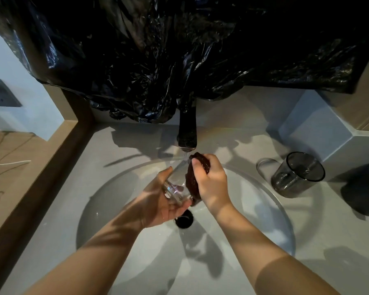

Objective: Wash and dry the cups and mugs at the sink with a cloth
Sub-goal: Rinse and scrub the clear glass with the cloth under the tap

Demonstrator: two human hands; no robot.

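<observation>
Currently mid-wash. The left hand (pixel 158 201) cradles a clear glass cup (pixel 176 188), tilted with its mouth toward the faucet (pixel 186 133). Its fingers (pixel 179 207) curl under the base and the thumb lies along the upper wall. The right hand (pixel 209 182) grips a dark cloth (pixel 192 184): its fingers (pixel 197 167) are wrapped round the cloth and press it against the cup's right side and rim. Water (pixel 185 155) runs from just above both sets of fingers and lands at the cup's mouth. Everything is held over the sink (pixel 119 201), directly above the drain (pixel 184 219).

Status:
- Cup in hand: being scrubbed and rinsed, not yet dried.
- Smoky glass mug (pixel 296 175): upright on the table (pixel 51 231), well apart to the right of the right-hand fingers, handle pointing back toward them.
- Dark mug (pixel 362 188): farther right, cut off by the frame edge.
- Cannot tell whether either mug has been washed; no droplets can be made out.

Judgement: early to middle of the task. Drying of this cup is left to do, and probably the full wash and dry of both mugs. The only cloth in view is the wet one.
</observation>
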